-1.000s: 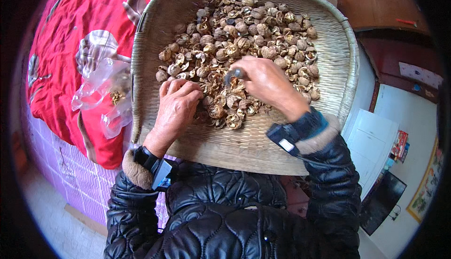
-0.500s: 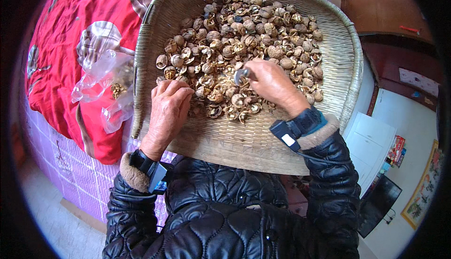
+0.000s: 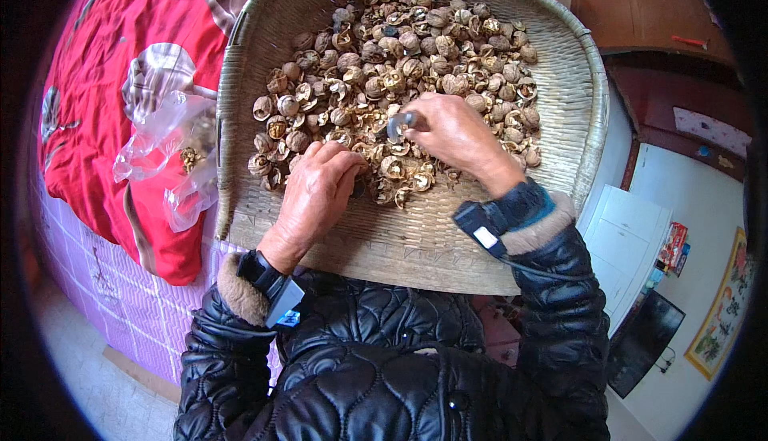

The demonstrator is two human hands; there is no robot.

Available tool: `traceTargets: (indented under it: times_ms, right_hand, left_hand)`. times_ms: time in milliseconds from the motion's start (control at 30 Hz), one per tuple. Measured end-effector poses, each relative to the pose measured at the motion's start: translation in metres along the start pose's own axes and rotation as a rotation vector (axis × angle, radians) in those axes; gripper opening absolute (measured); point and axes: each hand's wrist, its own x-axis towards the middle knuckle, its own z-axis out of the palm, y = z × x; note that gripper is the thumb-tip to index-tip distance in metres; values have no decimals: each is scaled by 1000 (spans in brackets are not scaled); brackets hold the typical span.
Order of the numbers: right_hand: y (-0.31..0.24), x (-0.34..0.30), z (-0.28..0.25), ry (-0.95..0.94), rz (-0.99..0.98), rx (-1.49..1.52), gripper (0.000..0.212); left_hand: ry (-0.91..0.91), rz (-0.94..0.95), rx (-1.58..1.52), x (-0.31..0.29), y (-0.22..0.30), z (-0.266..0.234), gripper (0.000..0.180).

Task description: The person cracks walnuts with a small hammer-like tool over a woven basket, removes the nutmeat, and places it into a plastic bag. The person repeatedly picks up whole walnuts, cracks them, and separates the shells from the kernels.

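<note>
A large woven winnowing tray (image 3: pixel 416 241) rests on my lap, heaped with several cracked walnuts and shells (image 3: pixel 400 49). My left hand (image 3: pixel 316 193) lies knuckles-up at the near edge of the pile, fingers curled around a walnut piece that is mostly hidden. My right hand (image 3: pixel 456 133) is closed on a small grey metal tool (image 3: pixel 398 125), its tip pointing left toward the left hand. Both wrists wear dark bands over black quilted sleeves.
A clear plastic bag (image 3: pixel 172 153) holding a few walnut bits lies on a red quilt (image 3: pixel 104 97) to the left of the tray. A brown wooden cabinet (image 3: pixel 648 17) stands at the upper right, with white floor tiles below it.
Both hands have stayed at the near edge of the walnut pile, shifting only slightly; the right hand's tool has turned a little toward the left hand.
</note>
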Motion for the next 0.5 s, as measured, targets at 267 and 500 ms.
traceTargets:
  times_ms: [267, 500]
  right_hand:
    - [-4, 23, 26, 46, -95, -80, 8]
    - [-2, -13, -14, -114, 184, 707, 18]
  left_hand:
    - [51, -115, -84, -4, -2, -6, 8]
    - [-79, -557, -772, 6, 7, -1, 27]
